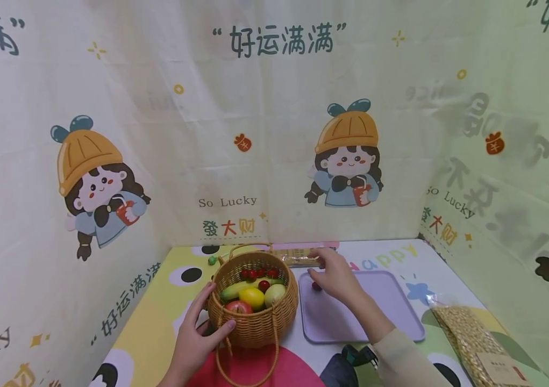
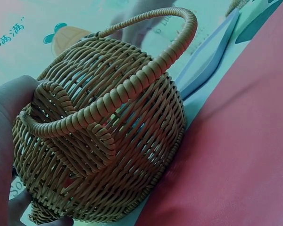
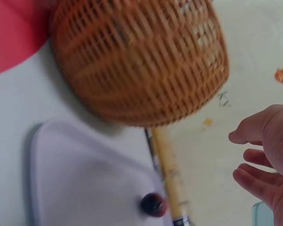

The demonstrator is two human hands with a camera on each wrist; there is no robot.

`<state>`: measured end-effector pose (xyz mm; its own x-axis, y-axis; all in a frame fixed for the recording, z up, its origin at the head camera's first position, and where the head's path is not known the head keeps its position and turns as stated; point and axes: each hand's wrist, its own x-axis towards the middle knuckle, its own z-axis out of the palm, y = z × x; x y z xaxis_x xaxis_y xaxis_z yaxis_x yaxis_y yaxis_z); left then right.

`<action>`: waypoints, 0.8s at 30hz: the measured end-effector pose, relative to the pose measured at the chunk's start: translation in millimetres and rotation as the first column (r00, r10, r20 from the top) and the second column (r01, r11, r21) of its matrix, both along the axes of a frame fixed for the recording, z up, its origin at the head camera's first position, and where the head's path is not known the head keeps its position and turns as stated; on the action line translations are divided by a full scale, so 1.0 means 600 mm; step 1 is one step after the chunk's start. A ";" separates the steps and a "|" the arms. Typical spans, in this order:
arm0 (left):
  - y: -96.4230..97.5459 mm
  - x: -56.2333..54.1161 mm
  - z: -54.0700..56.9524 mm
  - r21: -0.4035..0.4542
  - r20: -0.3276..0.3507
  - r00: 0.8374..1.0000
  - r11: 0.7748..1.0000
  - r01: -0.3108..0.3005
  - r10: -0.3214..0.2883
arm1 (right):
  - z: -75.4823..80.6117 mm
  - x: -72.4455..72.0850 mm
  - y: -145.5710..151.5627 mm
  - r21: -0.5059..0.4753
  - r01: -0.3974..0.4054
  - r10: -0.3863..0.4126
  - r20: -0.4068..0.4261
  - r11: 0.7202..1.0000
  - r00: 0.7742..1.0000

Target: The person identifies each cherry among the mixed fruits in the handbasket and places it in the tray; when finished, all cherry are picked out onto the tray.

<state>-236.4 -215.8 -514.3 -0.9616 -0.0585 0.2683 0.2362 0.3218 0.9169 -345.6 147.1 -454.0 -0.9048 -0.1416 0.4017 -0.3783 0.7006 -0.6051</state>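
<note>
A round wicker basket (image 1: 255, 328) holds a yellow lemon (image 1: 252, 298), a red apple (image 1: 239, 307), a pale green round fruit (image 1: 275, 295), a long green cucumber-like piece (image 1: 236, 290) and several red cherries (image 1: 264, 286). My left hand (image 1: 198, 330) grips the basket's left side, thumb near the front. Over the left part of a lilac tray (image 1: 385, 306) hovers my right hand (image 1: 336, 277), fingers parted and loosely bent with nothing between them. Below it a dark red cherry (image 3: 153, 205) lies on the tray, apart from the fingers.
Behind the basket lies a long clear packet (image 1: 296, 257). A bag of pale grains or beans (image 1: 479, 341) is at the right, and a dark object with a strap (image 1: 342, 368) at the front edge. Printed curtains (image 1: 274, 123) enclose the table; the basket's handle (image 1: 274, 360) hangs forward.
</note>
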 end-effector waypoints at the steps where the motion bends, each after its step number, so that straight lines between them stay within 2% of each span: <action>1: 0.000 0.000 0.001 -0.001 0.000 1.000 1.000 -0.001 0.001 | 0.008 0.002 -0.005 0.001 -0.006 0.006 0.000 1.000 1.000; 6: -0.001 -0.001 0.002 -0.006 -0.001 1.000 1.000 -0.007 0.007 | 0.050 0.014 -0.034 -0.013 -0.069 0.069 -0.006 0.998 0.998; 9: -0.002 -0.001 0.004 -0.002 -0.003 1.000 1.000 -0.007 0.007 | 0.073 0.021 -0.056 0.004 -0.142 0.142 -0.004 0.990 0.990; 12: -0.002 -0.001 0.004 0.001 -0.005 1.000 1.000 -0.004 0.004 | 0.090 0.025 -0.083 0.049 -0.230 0.231 -0.011 0.972 0.973; 16: -0.003 -0.002 0.003 -0.003 -0.014 1.000 1.000 -0.005 0.005 | 0.106 0.026 -0.127 0.132 -0.341 0.346 -0.019 0.931 0.938; 19: -0.004 -0.002 0.002 -0.005 -0.029 1.000 1.000 -0.010 0.010 | 0.110 0.023 -0.158 0.225 -0.391 0.403 -0.005 0.892 0.915; 24: -0.002 -0.001 -0.002 -0.006 -0.027 1.000 1.000 -0.010 0.010 | 0.098 0.014 -0.196 0.382 -0.421 0.422 0.084 0.823 0.903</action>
